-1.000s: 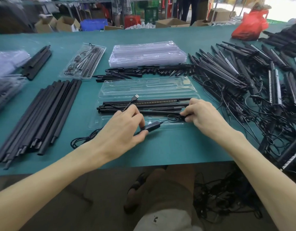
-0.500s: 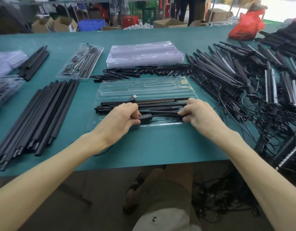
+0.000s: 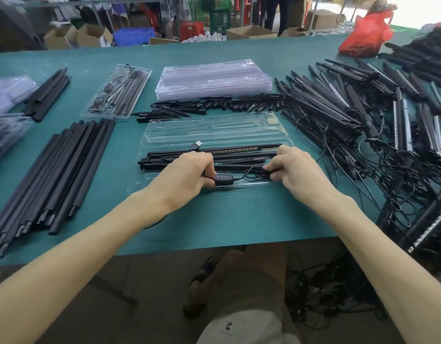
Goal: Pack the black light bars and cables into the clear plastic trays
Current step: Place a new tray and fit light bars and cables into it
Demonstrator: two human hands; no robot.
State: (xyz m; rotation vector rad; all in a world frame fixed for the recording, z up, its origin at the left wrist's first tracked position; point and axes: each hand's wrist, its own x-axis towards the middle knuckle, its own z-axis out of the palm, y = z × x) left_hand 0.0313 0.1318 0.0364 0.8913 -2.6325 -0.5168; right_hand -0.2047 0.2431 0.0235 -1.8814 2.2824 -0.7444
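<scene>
Left hand (image 3: 189, 172): fingers curled round controller (image 3: 223, 178), at the near slot of the tray (image 3: 214, 131).
Right hand (image 3: 296, 167): pinches coiled cable (image 3: 251, 171).
Bar (image 3: 239, 150): in tray, just behind hands.
Tray: open on table (image 3: 239, 219).

No lettering anywhere is clear enough to read.

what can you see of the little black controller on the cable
The controller is a small black plastic-looking oblong with three bluish buttons in a row. It sits level over the near channel of the clear tray. The left hand pinches its left end; a thin black cable leaves its right end.
</scene>
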